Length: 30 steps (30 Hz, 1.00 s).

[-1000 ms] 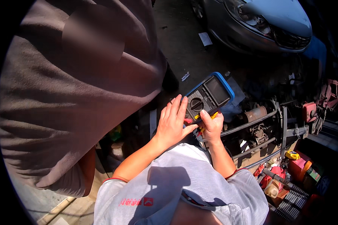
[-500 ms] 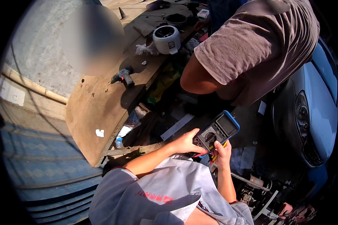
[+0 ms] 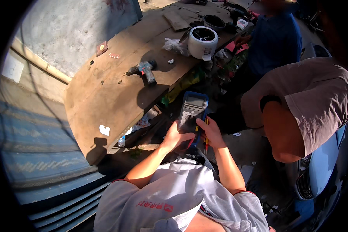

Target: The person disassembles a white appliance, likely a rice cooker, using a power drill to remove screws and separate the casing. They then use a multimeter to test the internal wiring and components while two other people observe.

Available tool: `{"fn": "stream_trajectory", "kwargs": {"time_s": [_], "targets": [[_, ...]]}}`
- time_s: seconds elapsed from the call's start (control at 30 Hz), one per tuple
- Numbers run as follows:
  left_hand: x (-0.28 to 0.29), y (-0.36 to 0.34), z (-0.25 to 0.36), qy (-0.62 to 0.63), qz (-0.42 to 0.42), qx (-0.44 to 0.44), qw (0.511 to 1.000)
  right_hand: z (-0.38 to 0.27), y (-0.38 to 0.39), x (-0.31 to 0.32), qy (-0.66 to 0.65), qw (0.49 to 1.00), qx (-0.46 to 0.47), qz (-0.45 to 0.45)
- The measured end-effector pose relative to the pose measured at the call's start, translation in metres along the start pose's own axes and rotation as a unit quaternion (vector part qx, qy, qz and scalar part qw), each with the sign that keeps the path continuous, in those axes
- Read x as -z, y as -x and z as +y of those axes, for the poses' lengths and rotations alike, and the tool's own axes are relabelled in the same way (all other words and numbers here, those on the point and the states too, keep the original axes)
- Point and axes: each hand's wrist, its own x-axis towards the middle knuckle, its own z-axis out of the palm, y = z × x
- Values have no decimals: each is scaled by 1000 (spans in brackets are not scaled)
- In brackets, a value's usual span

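Note:
My left hand [image 3: 173,137] grips the lower left of a blue-and-black multimeter [image 3: 193,104], its thumb lying across the bottom. At the meter's right side, my right hand [image 3: 212,131] is closed on it, thumb on the face near the dial. A yellow-and-red test probe [image 3: 206,144] and red lead hang under that hand. Beyond the meter stands a wooden bench [image 3: 89,116] carrying a grey cordless drill [image 3: 145,71] and a white round appliance [image 3: 200,43].
A co-worker in a grey shirt [image 3: 321,100] bends close at my right; another in blue [image 3: 274,42] stands by the bench. A silver car [image 3: 324,162] is behind them. Blue corrugated panels [image 3: 42,162] and a pale wall [image 3: 77,34] are at left.
The view has swung toward the bench. The meter is now more upright and farther left, still in both hands. The grey-shirted co-worker now appears at the right, with the blue-shirted person more visible.

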Motion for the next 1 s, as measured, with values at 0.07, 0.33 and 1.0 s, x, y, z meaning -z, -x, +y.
{"fn": "stream_trajectory", "kwargs": {"time_s": [0.07, 0.33, 1.0], "targets": [[21, -31, -10, -21, 29, -42, 998, -7, -29, 8, 22, 999, -20, 28], [74, -148, -4, -24, 227, -11, 973, -52, -92, 47, -253, 948, 90, 172], [159, -297, 21, -340, 288, 1, 895, -172, -224, 25, -354, 919, 127, 120]]}}
